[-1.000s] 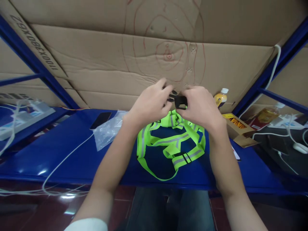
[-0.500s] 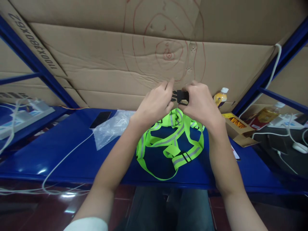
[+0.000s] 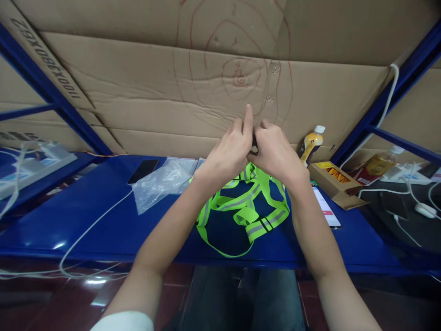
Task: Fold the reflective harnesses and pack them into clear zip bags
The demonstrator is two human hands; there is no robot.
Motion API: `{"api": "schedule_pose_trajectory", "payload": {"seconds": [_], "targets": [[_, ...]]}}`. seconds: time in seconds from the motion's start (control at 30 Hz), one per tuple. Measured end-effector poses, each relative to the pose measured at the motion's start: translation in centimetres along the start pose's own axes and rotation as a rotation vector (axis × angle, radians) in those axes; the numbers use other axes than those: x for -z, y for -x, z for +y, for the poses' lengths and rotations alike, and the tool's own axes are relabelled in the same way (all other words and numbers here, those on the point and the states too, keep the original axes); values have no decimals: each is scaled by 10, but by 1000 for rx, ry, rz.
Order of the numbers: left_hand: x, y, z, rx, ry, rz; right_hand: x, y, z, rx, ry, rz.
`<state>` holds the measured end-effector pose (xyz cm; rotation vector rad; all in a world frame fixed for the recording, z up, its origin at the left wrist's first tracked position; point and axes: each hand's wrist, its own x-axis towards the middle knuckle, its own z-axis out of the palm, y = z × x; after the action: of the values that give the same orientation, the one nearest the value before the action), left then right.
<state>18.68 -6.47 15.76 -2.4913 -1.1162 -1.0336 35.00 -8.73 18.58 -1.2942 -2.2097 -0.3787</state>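
Note:
My left hand (image 3: 230,148) and my right hand (image 3: 275,149) meet above the blue shelf, closed round a black plastic side-release buckle (image 3: 255,147). Only a sliver of it shows between my fingers, so I cannot tell whether its halves are clicked together. The index finger of my left hand points up. Below lies a neon-yellow harness of elastic straps with grey reflective stripes (image 3: 264,226), looped loosely on the shelf, its upper part hidden behind my hands.
Left on the blue shelf (image 3: 103,202) are a clear plastic bag (image 3: 156,184) and a dark phone (image 3: 144,171). To the right stand a yellow-labelled bottle (image 3: 311,143), an open carton (image 3: 336,184) and a lit phone (image 3: 325,208). A cardboard panel (image 3: 138,82) rises behind.
My right hand has moved left against my left hand, bringing the buckle halves together and covering them. More of the lit phone on the right shows now.

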Motion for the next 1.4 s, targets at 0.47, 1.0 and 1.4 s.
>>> {"api": "schedule_pose_trajectory", "payload": {"seconds": [0.47,1.0,1.4], "targets": [[5,-6,-32,-207,299,21,13,2,58,85,-636,-163],[25,-10,-36,31,614,-103,17,5,53,141,-321,-50],[32,-10,-40,457,1174,-134,0,1,42,335,-340,68]]}}
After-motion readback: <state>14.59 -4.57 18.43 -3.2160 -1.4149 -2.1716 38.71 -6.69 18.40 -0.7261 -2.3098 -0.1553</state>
